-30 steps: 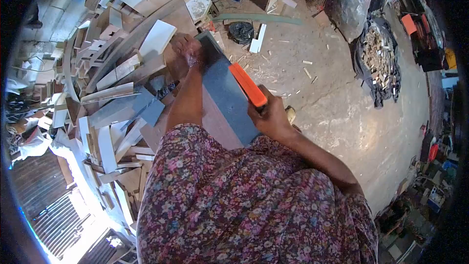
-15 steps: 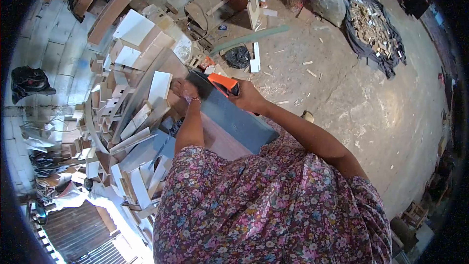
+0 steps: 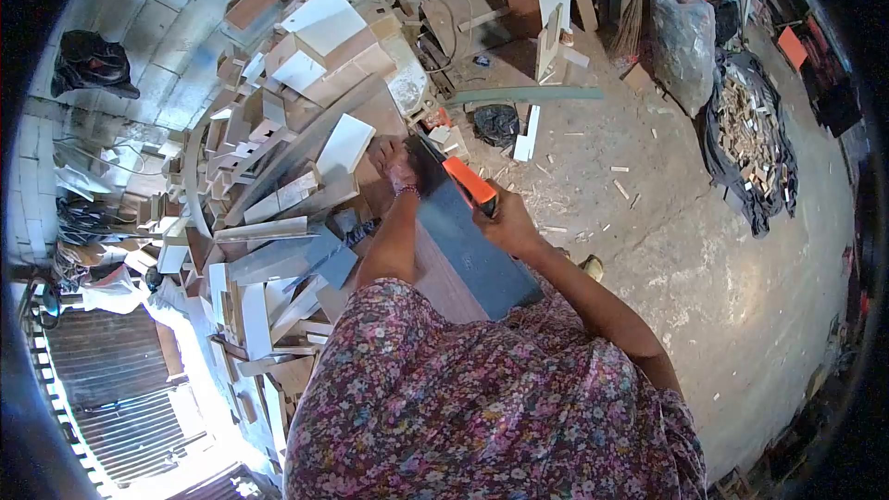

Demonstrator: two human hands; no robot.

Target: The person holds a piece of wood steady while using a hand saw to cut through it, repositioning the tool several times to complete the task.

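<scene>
An orange-handled saw is gripped in my right hand, its dark blade pointing up and left along the far end of a dark grey board. My left hand rests on the far left end of the work, beside the blade tip, with its fingers bent over the surface. Whether those fingers grip an edge is hard to make out. A reddish-brown wooden board lies along the left side of the grey one.
Stacked wood offcuts fill the left side. Beyond lie a black plastic bag, a white strip and a long green strip. A dark cloth with wood scraps is at the upper right.
The view has swung, so the scene sits further right in the frame. My right hand and the saw have drawn back slightly along the board. My left hand stays at its far end.
</scene>
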